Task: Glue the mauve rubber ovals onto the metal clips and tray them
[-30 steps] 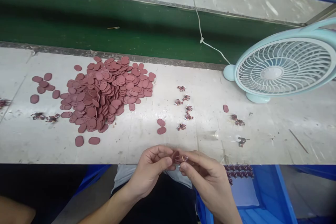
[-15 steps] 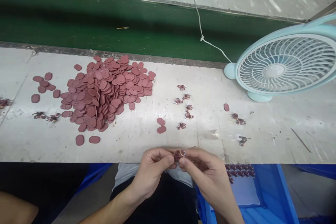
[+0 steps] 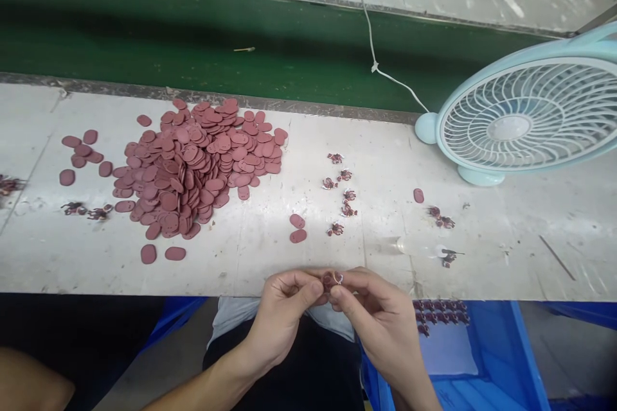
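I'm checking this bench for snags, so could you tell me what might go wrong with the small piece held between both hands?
The left hand and right hand pinch the small piece right at the table edge, so a slip could drop it off the table. The fan stands close and, if running, might scatter the little assemblies. The loose disc pile could spread.

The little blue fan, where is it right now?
In the head view the fan stands at the far right of the white table, against the green belt, its white cord running up across the belt.
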Demonstrator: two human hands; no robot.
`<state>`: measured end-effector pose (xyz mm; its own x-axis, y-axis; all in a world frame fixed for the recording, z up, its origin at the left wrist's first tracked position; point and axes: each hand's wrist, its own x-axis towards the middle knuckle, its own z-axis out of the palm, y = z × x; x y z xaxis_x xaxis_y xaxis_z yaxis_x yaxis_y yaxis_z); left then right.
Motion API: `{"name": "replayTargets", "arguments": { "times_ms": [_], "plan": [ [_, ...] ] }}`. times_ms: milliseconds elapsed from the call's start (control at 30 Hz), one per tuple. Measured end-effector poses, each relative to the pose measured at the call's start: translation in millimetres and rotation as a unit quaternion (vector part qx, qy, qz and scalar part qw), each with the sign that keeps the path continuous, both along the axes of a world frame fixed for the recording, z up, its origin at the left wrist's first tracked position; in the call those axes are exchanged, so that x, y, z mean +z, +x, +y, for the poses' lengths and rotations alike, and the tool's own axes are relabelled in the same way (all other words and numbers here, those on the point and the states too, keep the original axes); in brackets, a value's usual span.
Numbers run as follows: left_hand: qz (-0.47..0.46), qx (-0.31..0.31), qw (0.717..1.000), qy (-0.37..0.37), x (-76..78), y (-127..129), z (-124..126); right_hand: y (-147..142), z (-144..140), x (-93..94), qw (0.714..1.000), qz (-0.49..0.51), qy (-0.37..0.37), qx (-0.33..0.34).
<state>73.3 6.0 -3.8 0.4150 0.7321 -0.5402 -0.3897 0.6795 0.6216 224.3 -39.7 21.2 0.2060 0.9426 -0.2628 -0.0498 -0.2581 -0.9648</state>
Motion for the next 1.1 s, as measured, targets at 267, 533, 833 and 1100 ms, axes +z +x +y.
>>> {"name": "replayTargets", "arguments": {
  "times_ms": [267,533,833,1100],
  "plan": [
    [0.027,0.020,0.998,0.052,-8.1,10.1,-5.0,0.3,0.6,-15.6,0.994,0.074,-0.042,-0.061],
    [0.408,-0.103,0.780,0.464,-14.7,-23.6,48.9,58.5,-73.7,-43.1,0.941,0.094,-0.004,-0.325],
    [0.578,-0.269,0.628,0.448,-7.8,-20.7,80.8,165.9,-228.5,-130.7,0.835,-0.209,-0.161,-0.483],
    [0.409,-0.207,0.778,0.430,-2.4,-23.8,69.3,155.5,-290.7,-222.8,0.845,-0.289,-0.347,-0.286]
  ]
}}
